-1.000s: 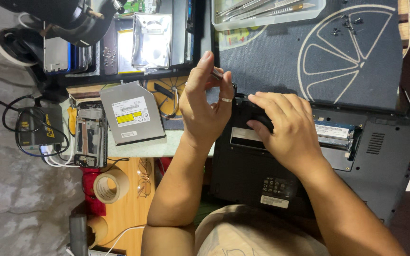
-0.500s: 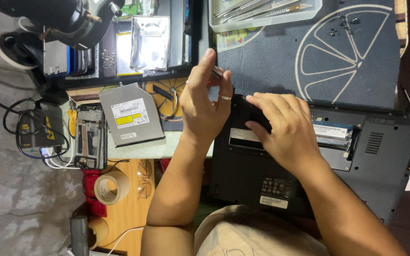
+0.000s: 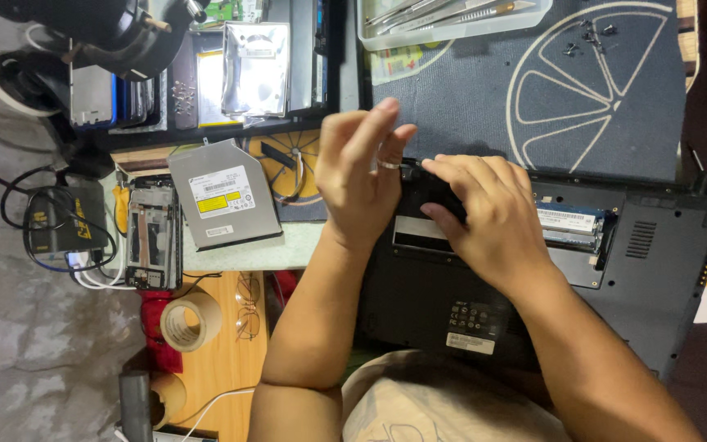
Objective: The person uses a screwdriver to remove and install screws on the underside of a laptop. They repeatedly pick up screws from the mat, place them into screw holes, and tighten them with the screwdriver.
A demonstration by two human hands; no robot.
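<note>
Both hands work at the upturned black laptop (image 3: 533, 327), which lies bottom side up on the counter (image 3: 288, 250), its far edge against a dark grey work mat (image 3: 484, 98) printed with a pale citrus-slice outline. The left hand (image 3: 362, 176), a ring on one finger, is raised at the laptop's near-left corner with its fingers half spread and loosely curled; its fingertips meet those of the right hand (image 3: 488, 217) over a small dark part (image 3: 409, 170) at the edge of the case — too small to tell what it is, or which hand really grips it. The right hand lies palm down on the laptop's base, fingers stretched toward that same spot, partly covering an open bay. Just beside the right hand, in the open compartment, sits a blue memory module (image 3: 570, 223).

To the left of the hands, a silver optical drive (image 3: 222, 195) with a white and yellow label rests flat on the counter, well apart from the laptop. Beyond it lies a bare metal drive frame (image 3: 151, 233) and a black power adapter (image 3: 59, 229) with coiled cables. A roll of tan tape (image 3: 191, 319) and a pair of glasses (image 3: 247, 307) sit on the wooden surface nearer the person. At the top, a clear tray (image 3: 452, 29) holds metal tools, and a few loose screws (image 3: 587, 37) dot the mat.
</note>
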